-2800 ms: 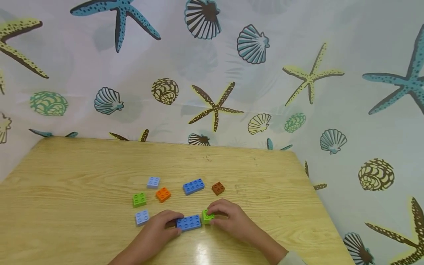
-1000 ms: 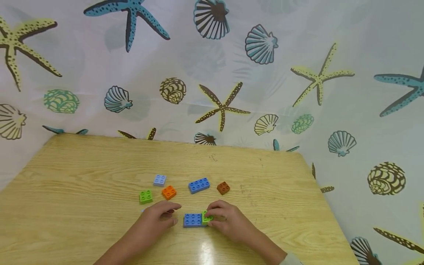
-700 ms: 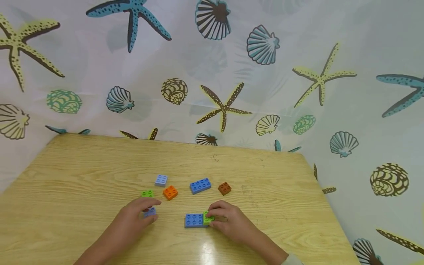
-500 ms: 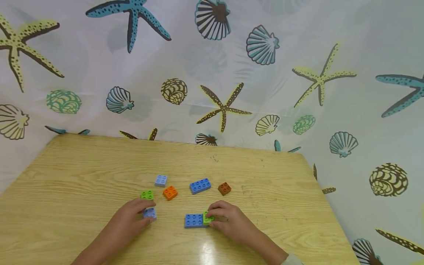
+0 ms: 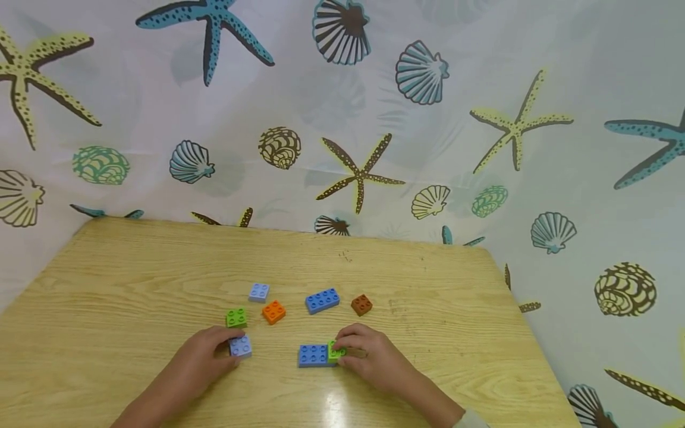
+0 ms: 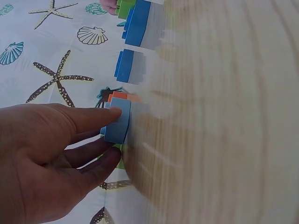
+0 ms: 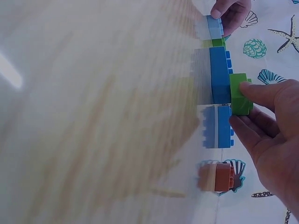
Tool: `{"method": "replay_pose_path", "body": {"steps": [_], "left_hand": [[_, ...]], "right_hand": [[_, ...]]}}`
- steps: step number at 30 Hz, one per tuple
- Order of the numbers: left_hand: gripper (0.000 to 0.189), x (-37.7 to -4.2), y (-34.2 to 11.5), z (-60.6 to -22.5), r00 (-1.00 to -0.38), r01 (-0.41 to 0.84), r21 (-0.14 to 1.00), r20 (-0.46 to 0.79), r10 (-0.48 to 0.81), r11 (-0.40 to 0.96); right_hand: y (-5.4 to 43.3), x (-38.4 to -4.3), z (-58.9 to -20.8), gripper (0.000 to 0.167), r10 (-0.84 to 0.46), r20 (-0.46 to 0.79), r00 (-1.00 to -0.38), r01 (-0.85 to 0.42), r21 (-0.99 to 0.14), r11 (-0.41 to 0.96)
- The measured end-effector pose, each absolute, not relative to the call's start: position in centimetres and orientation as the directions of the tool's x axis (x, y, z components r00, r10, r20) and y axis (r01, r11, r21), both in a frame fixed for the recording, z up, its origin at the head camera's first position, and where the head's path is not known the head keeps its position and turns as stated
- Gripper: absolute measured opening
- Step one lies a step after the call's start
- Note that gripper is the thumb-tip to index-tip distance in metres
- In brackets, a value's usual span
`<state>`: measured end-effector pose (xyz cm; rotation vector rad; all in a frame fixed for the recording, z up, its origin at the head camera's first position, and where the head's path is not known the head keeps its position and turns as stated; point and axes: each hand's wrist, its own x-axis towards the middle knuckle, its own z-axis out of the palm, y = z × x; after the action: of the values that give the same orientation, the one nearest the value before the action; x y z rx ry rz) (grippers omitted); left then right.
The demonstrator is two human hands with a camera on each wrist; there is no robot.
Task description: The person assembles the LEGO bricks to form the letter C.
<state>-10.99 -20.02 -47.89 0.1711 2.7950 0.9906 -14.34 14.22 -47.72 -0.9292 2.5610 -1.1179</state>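
Observation:
My left hand [image 5: 199, 358] has thumb and fingers around a light blue two-by-two toy brick [image 5: 242, 347], left of centre on the table. In the left wrist view the thumb lies against one side of that light blue brick [image 6: 120, 122]. To the right, my right hand [image 5: 371, 356] pinches a lime green brick [image 5: 333, 353]. This green brick sits on the right end of a long blue brick [image 5: 311, 355], overhanging it slightly. The right wrist view shows the green brick [image 7: 238, 95] against the studded face of the long blue brick [image 7: 218, 74].
Behind the hands lie another green brick [image 5: 236, 318], an orange brick [image 5: 274, 312], a second light blue brick [image 5: 259, 291], a second long blue brick [image 5: 323, 301] and a brown brick [image 5: 361, 304]. A shell-patterned cloth [image 5: 241, 178] hangs beyond the wooden table [image 5: 428, 297].
The green brick in my right hand has gone from beside the long blue brick onto its right end. My left hand has let go of the blue brick and moved left to the light blue one.

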Motion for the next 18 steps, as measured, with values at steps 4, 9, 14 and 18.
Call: {"method": "replay_pose_path", "body": {"steps": [4,9,14,18], "left_hand": [[0.044,-11.0,-20.0,-47.9,-0.979,0.041,0.650,-0.124,0.159,0.759],[0.042,-10.7,-19.6,-47.8,-0.982,0.066,0.688,-0.083,0.169,0.722],[0.041,-10.6,-18.8,-47.7,-0.979,0.071,0.738,-0.077,0.189,0.671],[0.042,-10.6,-18.1,-47.8,-0.976,0.075,0.761,-0.078,0.206,0.645]], "right_hand": [[14.3,-14.4,-47.6,0.020,-0.619,0.059,-0.783,-0.466,-0.714,0.522],[14.4,-14.6,-47.6,0.020,-0.620,0.053,-0.783,-0.463,-0.714,0.525],[14.4,-14.6,-47.8,0.021,-0.632,0.072,-0.772,-0.481,-0.717,0.506],[14.4,-14.7,-47.8,0.020,-0.638,0.080,-0.766,-0.488,-0.719,0.495]]}}
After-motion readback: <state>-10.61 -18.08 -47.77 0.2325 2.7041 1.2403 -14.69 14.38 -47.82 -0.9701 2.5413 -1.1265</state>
